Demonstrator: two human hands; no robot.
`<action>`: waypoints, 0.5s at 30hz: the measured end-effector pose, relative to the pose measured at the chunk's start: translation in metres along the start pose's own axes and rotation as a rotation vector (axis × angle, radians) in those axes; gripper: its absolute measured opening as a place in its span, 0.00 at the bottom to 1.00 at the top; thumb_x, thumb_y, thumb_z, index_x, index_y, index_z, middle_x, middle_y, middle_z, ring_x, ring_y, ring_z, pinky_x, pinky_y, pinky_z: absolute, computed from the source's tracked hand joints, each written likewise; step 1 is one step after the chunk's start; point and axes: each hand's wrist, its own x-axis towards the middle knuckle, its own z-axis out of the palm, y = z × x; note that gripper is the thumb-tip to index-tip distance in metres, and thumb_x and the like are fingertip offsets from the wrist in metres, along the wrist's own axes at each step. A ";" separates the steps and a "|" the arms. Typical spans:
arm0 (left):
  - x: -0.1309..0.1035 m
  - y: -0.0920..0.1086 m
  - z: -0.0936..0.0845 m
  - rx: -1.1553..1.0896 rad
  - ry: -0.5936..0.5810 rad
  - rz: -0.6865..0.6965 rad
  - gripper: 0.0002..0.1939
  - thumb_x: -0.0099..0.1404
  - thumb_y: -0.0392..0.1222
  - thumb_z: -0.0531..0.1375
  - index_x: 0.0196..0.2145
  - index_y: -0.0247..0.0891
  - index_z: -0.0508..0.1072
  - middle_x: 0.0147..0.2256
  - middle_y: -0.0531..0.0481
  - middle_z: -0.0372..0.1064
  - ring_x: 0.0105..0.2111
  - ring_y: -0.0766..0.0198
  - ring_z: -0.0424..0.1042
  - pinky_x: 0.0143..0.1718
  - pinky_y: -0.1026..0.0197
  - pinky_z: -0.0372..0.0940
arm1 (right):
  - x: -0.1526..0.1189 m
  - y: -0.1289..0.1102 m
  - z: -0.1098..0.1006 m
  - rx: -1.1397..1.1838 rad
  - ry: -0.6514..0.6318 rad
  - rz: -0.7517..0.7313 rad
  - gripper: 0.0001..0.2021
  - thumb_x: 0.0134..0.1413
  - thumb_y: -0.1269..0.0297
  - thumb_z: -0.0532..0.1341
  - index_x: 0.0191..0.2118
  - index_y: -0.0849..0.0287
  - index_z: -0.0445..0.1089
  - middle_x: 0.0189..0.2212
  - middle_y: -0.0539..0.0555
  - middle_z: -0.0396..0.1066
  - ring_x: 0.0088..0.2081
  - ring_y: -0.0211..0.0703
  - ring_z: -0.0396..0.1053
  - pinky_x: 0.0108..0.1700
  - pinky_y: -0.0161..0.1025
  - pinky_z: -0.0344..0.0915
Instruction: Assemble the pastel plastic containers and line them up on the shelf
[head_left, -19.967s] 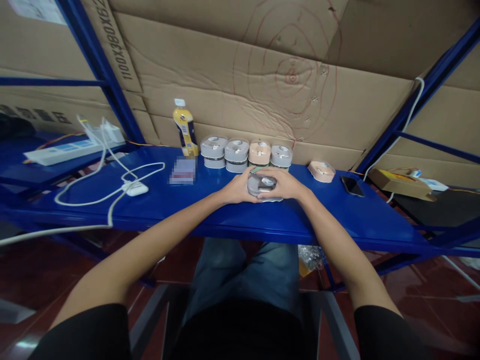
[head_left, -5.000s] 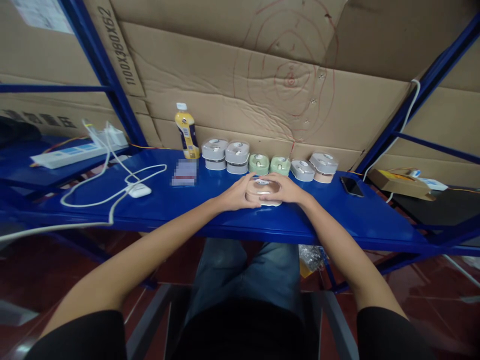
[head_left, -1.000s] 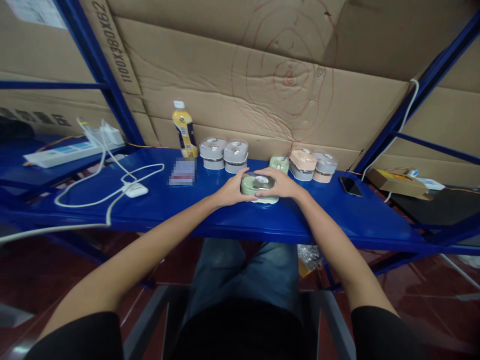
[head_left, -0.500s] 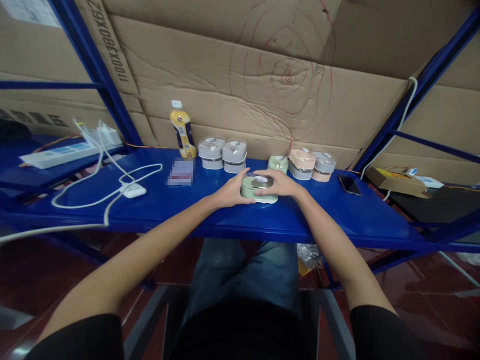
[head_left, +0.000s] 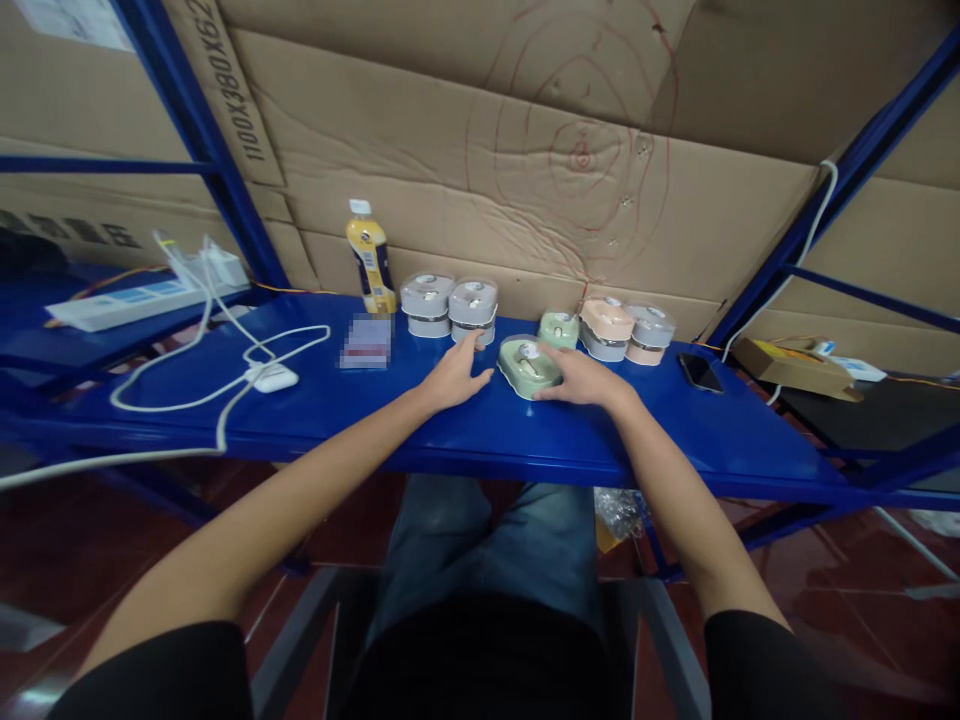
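Observation:
A rounded green box with a clear lid [head_left: 519,372] lies on the blue table in front of me, and something pale shows through its top. My right hand [head_left: 576,378] is closed round the right side of this box, thumb at its near edge and fingers at the far side. To the box's left, my left hand [head_left: 457,375] is held apart from it with thumb and fingers spread and nothing in it. Just behind stands another, smaller-looking green box [head_left: 559,328].
Stacked grey boxes [head_left: 426,308] stand behind my left hand, beside a yellow drink bottle [head_left: 370,262]. Peach and grey stacks [head_left: 606,325] and a phone [head_left: 700,373] are at the right. A white cable with a charger [head_left: 274,377] lies left. Cardboard [head_left: 420,150] backs the table [head_left: 420,440].
My left hand has let go of the green box and drawn away left. The box has turned and its clear lid now shows, where a shiny metallic top showed before. The right hand stays on it.

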 end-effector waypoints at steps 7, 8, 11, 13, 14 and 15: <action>0.037 0.032 -0.032 0.303 0.227 -0.050 0.29 0.71 0.47 0.61 0.66 0.35 0.66 0.64 0.28 0.65 0.67 0.31 0.62 0.69 0.32 0.58 | 0.039 -0.037 0.009 -0.308 0.007 0.226 0.31 0.69 0.49 0.65 0.69 0.62 0.66 0.54 0.74 0.80 0.57 0.70 0.79 0.55 0.56 0.74; 0.048 0.035 -0.035 0.349 0.232 -0.104 0.29 0.71 0.48 0.62 0.65 0.35 0.67 0.64 0.27 0.65 0.67 0.29 0.62 0.68 0.30 0.58 | 0.046 -0.040 0.010 -0.317 0.026 0.247 0.27 0.71 0.52 0.64 0.67 0.62 0.68 0.54 0.74 0.80 0.57 0.70 0.79 0.56 0.57 0.74; 0.084 0.040 -0.035 0.473 0.202 -0.293 0.31 0.70 0.54 0.64 0.63 0.32 0.69 0.64 0.23 0.64 0.65 0.24 0.62 0.64 0.29 0.60 | 0.063 -0.043 0.014 -0.322 0.115 0.301 0.19 0.74 0.62 0.57 0.63 0.64 0.71 0.54 0.75 0.80 0.56 0.71 0.79 0.55 0.59 0.73; 0.106 0.042 -0.031 0.527 0.152 -0.398 0.36 0.69 0.59 0.65 0.64 0.29 0.69 0.64 0.20 0.64 0.65 0.24 0.64 0.63 0.31 0.61 | 0.067 -0.045 0.018 -0.322 0.138 0.288 0.19 0.75 0.66 0.54 0.64 0.63 0.70 0.55 0.74 0.80 0.55 0.70 0.79 0.54 0.59 0.73; 0.114 0.043 -0.029 0.542 0.128 -0.443 0.39 0.69 0.62 0.65 0.65 0.27 0.68 0.65 0.18 0.63 0.64 0.23 0.64 0.62 0.31 0.62 | 0.067 -0.046 0.021 -0.326 0.127 0.262 0.19 0.75 0.66 0.54 0.64 0.62 0.71 0.55 0.73 0.79 0.55 0.68 0.79 0.54 0.58 0.73; 0.122 0.044 -0.026 0.551 0.104 -0.484 0.43 0.70 0.64 0.64 0.67 0.25 0.66 0.66 0.15 0.61 0.64 0.23 0.64 0.61 0.32 0.63 | 0.065 -0.046 0.024 -0.333 0.107 0.229 0.18 0.75 0.65 0.54 0.63 0.61 0.72 0.56 0.72 0.79 0.55 0.67 0.79 0.54 0.57 0.73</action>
